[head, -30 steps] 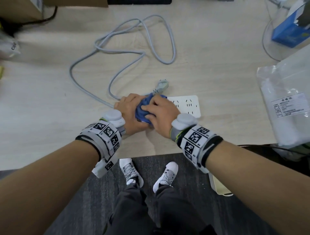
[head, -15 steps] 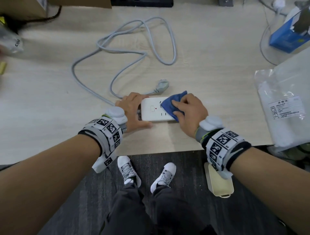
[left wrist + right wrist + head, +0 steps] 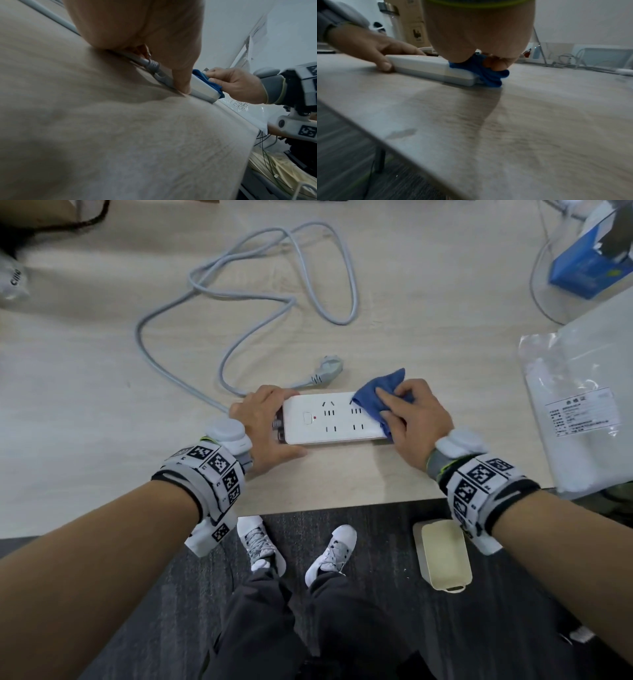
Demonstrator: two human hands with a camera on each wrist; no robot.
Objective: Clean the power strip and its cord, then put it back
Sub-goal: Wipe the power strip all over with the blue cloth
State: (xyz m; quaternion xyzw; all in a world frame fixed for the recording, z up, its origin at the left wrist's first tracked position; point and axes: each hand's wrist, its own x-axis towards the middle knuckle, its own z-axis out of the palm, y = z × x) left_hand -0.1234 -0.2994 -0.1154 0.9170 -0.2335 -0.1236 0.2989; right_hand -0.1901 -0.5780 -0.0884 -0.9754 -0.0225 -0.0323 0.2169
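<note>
Stood at a pale wood-grain surface (image 3: 428, 313) above dark carpet (image 3: 359, 542).

Lay at the right edge: a large clear plastic bag (image 3: 582, 392) with a printed label, overhanging the near side. Sat beyond it, in the far right corner, a blue box (image 3: 579, 275).

Ran in loose loops across the middle of the surface: the grey cord (image 3: 212, 285), ending in its plug (image 3: 329, 368), which rested just behind the power strip (image 3: 329, 422). Rested flat near the front edge, long side across, sockets up, white, with a switch and a small red light near its left end.

Gripped the strip's left end: the left hand (image 3: 263, 422), fingers curled over the far edge, thumb along the near side; in the left wrist view the thumb (image 3: 181, 81) was pressed against the side by the cord's strain relief.

Pressed down on the right end: the right hand (image 3: 414, 419), fingers bent around a bunched blue cloth (image 3: 376, 395), which covered the strip's right corner and hung over its end onto the surface, as seen from the right wrist (image 3: 488, 73).

Sat on the floor below the right forearm: a cream bin (image 3: 442, 556). Showed between the arms: two white sneakers (image 3: 260, 542).
</note>
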